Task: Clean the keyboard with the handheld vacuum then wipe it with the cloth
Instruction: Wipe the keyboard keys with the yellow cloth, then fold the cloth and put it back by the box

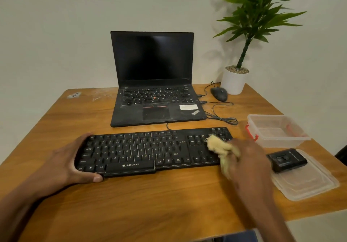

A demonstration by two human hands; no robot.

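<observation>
A black wired keyboard lies across the wooden table in front of me. My left hand grips its left end, thumb on the front edge and fingers round the back edge. My right hand, blurred, holds a crumpled yellow cloth on the keyboard's right end, over the number pad. A small black handheld vacuum rests on a clear plastic lid to the right of the keyboard.
An open black laptop stands behind the keyboard, with cables trailing right. A black mouse and a potted plant sit at the back right. A clear plastic box with red clips stands right of the keyboard.
</observation>
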